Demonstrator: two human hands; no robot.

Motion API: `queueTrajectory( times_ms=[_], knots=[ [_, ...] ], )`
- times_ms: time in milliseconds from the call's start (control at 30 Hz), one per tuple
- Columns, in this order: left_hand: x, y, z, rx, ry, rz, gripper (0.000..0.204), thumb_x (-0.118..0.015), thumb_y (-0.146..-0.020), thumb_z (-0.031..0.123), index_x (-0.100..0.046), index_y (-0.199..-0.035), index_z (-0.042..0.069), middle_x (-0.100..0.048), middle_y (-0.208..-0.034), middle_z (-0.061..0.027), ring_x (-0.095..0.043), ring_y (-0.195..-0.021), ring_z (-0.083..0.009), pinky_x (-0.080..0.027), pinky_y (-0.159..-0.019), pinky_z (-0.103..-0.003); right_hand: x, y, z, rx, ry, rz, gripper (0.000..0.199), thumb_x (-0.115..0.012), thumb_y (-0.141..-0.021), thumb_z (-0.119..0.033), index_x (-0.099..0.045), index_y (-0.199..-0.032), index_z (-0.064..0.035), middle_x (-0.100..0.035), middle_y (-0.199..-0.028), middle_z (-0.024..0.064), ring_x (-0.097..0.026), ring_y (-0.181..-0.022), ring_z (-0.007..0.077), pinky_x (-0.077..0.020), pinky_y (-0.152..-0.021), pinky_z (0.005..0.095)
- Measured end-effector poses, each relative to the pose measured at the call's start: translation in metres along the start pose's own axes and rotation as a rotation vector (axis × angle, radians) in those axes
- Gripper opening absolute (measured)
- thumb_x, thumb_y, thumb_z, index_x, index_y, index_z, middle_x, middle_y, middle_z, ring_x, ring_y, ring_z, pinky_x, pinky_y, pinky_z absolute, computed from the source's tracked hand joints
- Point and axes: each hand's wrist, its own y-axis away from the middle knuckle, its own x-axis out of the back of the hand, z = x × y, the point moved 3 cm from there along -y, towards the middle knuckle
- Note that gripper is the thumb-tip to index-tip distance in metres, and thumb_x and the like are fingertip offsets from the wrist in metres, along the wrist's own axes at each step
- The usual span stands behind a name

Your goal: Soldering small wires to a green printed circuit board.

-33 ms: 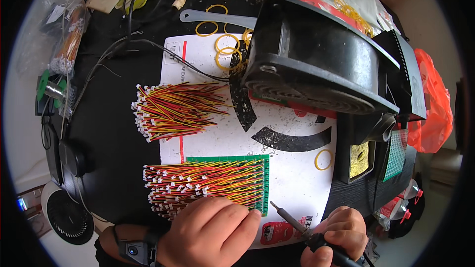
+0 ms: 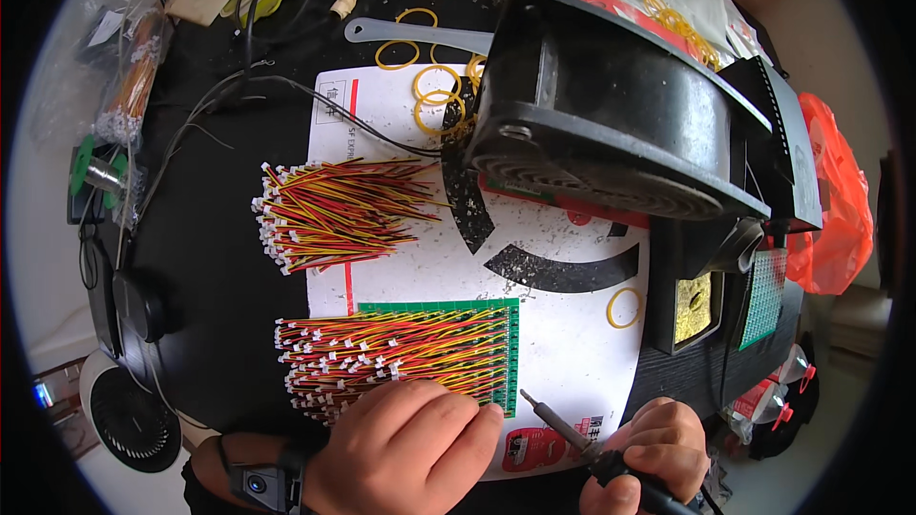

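A soldering iron [image 2: 565, 427] is gripped in my right hand [image 2: 665, 446], its bare tip pointing up and left, just off the right edge of a green circuit board [image 2: 513, 348]. Rows of short red, yellow and black wires [image 2: 420, 353] lie across that board, their white plug ends toward the left. Over the board's near edge is my left hand [image 2: 405, 443], fingers closed, thumb and fingertip at the lower right corner. What the fingers pinch is hidden. Beyond the board rests a loose bundle of similar wires [image 2: 348, 210].
A black fan [image 2: 611, 105] stands over the white sheet [image 2: 572, 353]. To the right are a yellow sponge [image 2: 694, 310] in a holder and another green board [image 2: 763, 300]. Rubber bands [image 2: 437, 84] lie near a pale plastic strip [image 2: 410, 33]. A solder spool [image 2: 100, 172] sits left.
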Motion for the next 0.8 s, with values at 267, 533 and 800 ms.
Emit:
queueTrajectory(
  times_ms=[267, 533, 800],
  knots=[
    [-0.003, -0.001, 0.000, 0.043, -0.060, 0.012, 0.019, -0.075, -0.067, -0.003, -0.072, -0.085, -0.004, -0.061, -0.076, -0.0087, -0.060, -0.063, -0.0220, -0.050, -0.053, -0.030, 0.000, -0.004, -0.003, -0.057, 0.032, -0.167, 0.019, -0.067, -0.079, -0.006, -0.058, -0.091, 0.0055, -0.054, -0.066, 0.0095, -0.047, -0.049, 0.0187, -0.0395, -0.047, 0.0313],
    [-0.004, -0.002, 0.000, 0.040, -0.052, -0.022, 0.016, -0.075, -0.068, -0.004, -0.072, -0.084, -0.004, -0.060, -0.075, -0.0084, -0.059, -0.062, -0.0218, -0.049, -0.052, -0.030, -0.005, -0.003, -0.004, -0.050, 0.081, -0.121, 0.019, -0.070, -0.081, -0.009, -0.059, -0.088, 0.0053, -0.054, -0.064, 0.0090, -0.048, -0.047, 0.0180, -0.0396, -0.046, 0.0305],
    [0.003, 0.000, 0.003, 0.080, -0.028, -0.016, 0.016, -0.068, -0.077, -0.001, -0.068, -0.092, -0.007, -0.060, -0.082, -0.0134, -0.060, -0.072, -0.0275, -0.053, -0.062, -0.034, -0.007, -0.003, -0.002, -0.054, 0.087, -0.133, 0.019, -0.069, -0.082, -0.010, -0.059, -0.088, 0.0052, -0.054, -0.064, 0.0092, -0.048, -0.047, 0.0181, -0.0399, -0.046, 0.0304]
  ],
)
